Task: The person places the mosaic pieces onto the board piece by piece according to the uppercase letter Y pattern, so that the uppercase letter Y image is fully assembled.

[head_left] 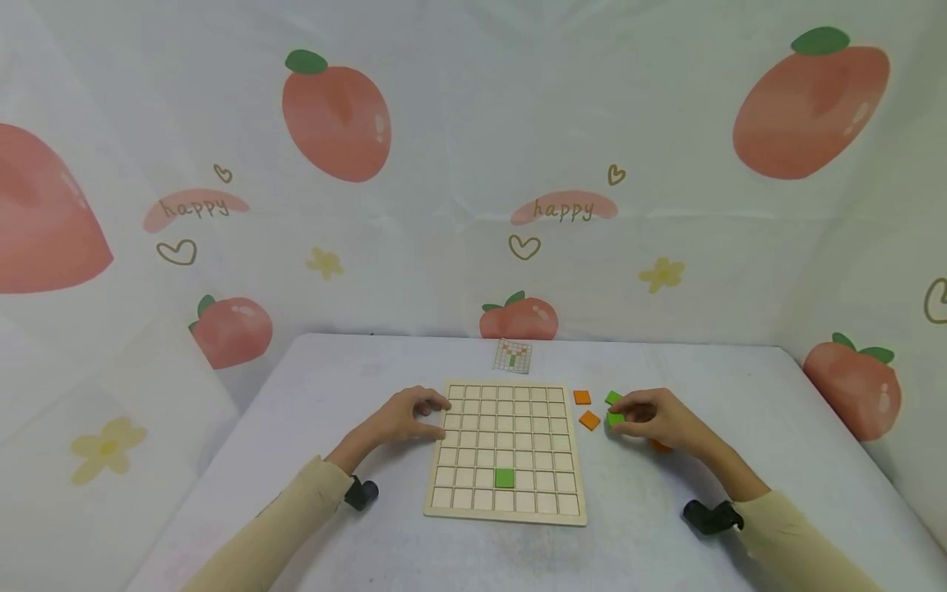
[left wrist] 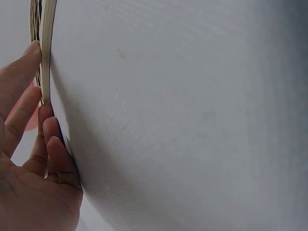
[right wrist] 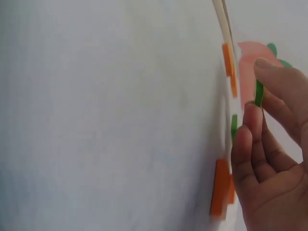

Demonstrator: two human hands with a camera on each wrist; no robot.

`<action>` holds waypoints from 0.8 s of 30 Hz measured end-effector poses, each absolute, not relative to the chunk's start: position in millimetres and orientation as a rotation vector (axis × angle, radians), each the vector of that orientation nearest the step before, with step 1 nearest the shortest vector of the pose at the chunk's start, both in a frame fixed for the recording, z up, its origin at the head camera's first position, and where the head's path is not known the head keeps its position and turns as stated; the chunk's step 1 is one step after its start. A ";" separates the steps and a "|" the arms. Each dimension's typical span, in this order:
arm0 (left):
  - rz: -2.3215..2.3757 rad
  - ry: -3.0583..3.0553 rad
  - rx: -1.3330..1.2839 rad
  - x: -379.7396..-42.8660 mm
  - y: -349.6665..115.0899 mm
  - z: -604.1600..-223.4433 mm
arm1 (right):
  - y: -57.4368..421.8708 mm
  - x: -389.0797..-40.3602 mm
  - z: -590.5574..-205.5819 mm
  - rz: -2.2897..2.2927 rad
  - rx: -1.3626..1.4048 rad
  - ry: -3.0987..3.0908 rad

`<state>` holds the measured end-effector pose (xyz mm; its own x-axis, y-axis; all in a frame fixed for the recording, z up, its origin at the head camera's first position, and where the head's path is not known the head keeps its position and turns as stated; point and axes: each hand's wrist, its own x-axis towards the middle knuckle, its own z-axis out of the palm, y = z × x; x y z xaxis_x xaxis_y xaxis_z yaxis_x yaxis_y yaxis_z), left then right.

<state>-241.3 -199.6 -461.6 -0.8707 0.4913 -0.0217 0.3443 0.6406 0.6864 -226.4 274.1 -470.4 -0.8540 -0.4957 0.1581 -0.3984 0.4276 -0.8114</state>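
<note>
A pale wooden grid board point(head_left: 481, 422) lies on the white table in the head view. One green tile point(head_left: 505, 478) sits in its second row from the near edge. Thumb and fingertips of my left hand point(head_left: 405, 415) rest on the board's left edge, with the other fingers bent beside it in the left wrist view. To the right of the board, my right hand point(head_left: 661, 418) pinches another green tile point(right wrist: 259, 93) between thumb and fingertips. Just behind it lies a further green tile point(head_left: 613, 398). Some orange tiles point(head_left: 660, 446) are partly hidden under the right hand.
Two more orange tiles, one farther back point(head_left: 582, 397) and one nearer point(head_left: 589, 420), lie between board and right hand. A small card point(head_left: 513, 356) printed with a coloured grid pattern lies beyond the board. Behind the table hangs a fruit-patterned cloth point(head_left: 444, 247).
</note>
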 end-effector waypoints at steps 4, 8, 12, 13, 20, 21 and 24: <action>1.045 2.657 0.684 -241.2 -199.6 -462.0 | 266.8 -222.7 -466.3 -1.460 -0.832 2.525; 1.049 2.653 0.697 -241.1 -200.1 -462.4 | 258.2 -219.3 -462.0 -1.526 -0.858 2.455; 1.054 2.650 0.705 -241.0 -200.7 -462.6 | 249.5 -217.2 -460.7 -1.570 -0.889 2.385; 1.054 2.650 0.706 -241.0 -200.7 -462.7 | 247.5 -217.1 -461.1 -1.575 -0.900 2.374; 1.062 2.643 0.711 -240.8 -200.7 -462.6 | 236.8 -217.4 -466.7 -1.579 -1.047 2.346; 1.062 2.643 0.711 -240.7 -200.7 -462.5 | 235.7 -217.1 -467.0 -1.579 -1.052 2.341; 1.062 2.640 0.705 -240.5 -200.6 -462.0 | 232.1 -215.6 -467.8 -1.584 -1.057 2.323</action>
